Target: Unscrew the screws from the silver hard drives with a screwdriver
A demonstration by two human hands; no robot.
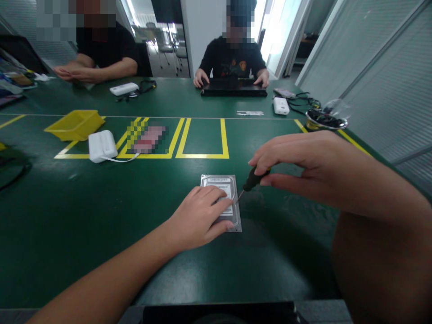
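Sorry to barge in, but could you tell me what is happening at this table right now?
A person is working on a hard drive lying flat on the green table. The left hand presses down on the drive, while the right hand holds a screwdriver with its tip at the drive's right edge. Across the table, one person rests both hands on a black laptop and another sits with hands together. A yellow tray sits off to the left.
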